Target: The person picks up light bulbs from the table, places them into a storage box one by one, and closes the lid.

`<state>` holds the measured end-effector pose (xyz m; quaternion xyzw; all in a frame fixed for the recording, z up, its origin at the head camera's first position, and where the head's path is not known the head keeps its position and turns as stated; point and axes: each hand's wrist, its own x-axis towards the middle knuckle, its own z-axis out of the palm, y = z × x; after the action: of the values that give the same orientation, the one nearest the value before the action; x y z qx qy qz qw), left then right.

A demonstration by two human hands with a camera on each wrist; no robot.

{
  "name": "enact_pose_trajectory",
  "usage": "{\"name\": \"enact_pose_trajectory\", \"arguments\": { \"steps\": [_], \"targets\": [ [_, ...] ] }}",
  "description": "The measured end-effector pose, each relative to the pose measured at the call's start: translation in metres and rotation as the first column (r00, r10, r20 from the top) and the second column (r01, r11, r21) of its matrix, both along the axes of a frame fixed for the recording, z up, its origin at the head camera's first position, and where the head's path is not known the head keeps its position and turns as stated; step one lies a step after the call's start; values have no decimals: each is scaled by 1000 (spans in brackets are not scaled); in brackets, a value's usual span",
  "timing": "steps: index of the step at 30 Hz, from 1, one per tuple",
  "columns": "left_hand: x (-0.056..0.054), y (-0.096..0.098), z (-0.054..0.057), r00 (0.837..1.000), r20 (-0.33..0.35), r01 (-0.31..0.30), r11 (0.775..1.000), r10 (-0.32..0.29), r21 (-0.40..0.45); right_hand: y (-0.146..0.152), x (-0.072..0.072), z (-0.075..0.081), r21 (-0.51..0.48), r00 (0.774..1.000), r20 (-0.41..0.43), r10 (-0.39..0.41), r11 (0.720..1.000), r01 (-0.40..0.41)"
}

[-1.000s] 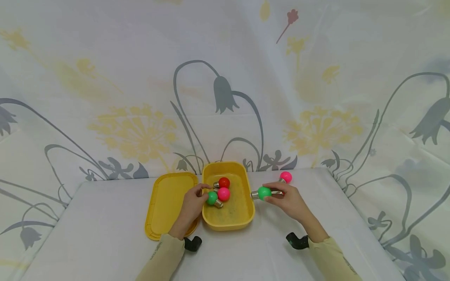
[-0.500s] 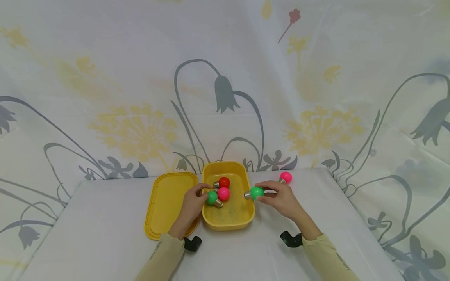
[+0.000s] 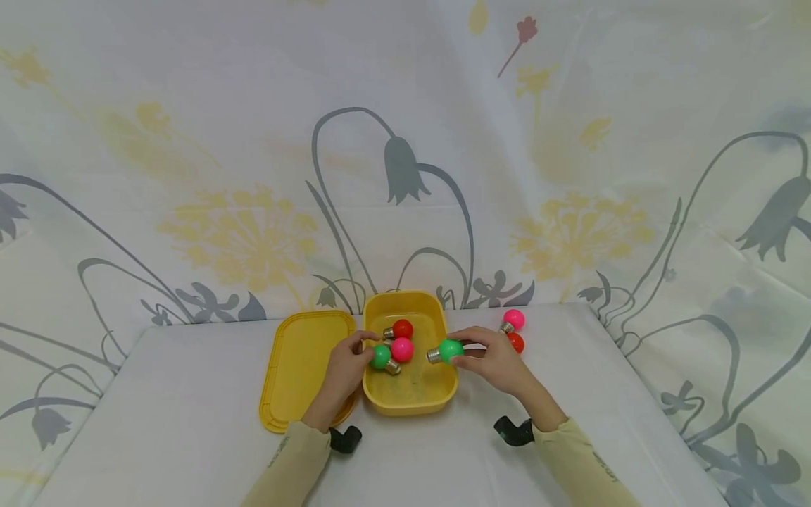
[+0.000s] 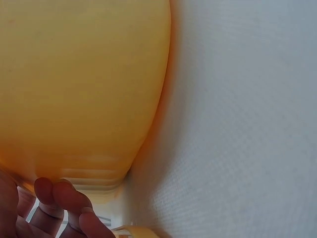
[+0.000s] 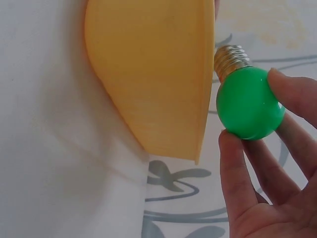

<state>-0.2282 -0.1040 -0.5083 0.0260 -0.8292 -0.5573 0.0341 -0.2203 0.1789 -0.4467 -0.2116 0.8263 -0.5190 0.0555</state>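
Observation:
My right hand (image 3: 492,359) pinches a green light bulb (image 3: 450,350) by its round end, over the right part of the yellow box (image 3: 410,406). Its metal screw base points left, into the box. In the right wrist view, fingertips and thumb hold the green globe beside the box's wall. At the box's left rim, my left hand (image 3: 346,360) grips the edge; the left wrist view shows its curled fingers (image 4: 72,198) against the wall. Inside the box lie a red bulb (image 3: 403,329), a pink bulb (image 3: 402,349) and another green bulb (image 3: 380,356), close to the left hand.
A flat yellow lid (image 3: 298,380) lies left of the box, partly under the left forearm. Right of the box, behind the right hand, are a pink bulb (image 3: 514,319) and a red bulb (image 3: 516,343) on the white table (image 3: 190,422). A flower-printed cloth (image 3: 405,232) hangs behind.
My right hand has moved left, carrying the green bulb from right of the box to over it. The red bulb on the table has come into view. The left hand stays put.

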Motion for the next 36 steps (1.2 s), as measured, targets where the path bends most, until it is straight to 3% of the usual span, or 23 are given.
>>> {"name": "enact_pose_trajectory", "arguments": {
  "steps": [9, 36],
  "targets": [
    [0, 1, -1, 1000, 10, -14, 1000, 14, 19, -1, -14, -16, 9, 1000, -11, 29, 1000, -29],
    [-2, 2, -1, 1000, 13, -6, 1000, 6, 9, -44, -35, -2, 66, 994, 10, 113, 991, -113]
  ]
}}
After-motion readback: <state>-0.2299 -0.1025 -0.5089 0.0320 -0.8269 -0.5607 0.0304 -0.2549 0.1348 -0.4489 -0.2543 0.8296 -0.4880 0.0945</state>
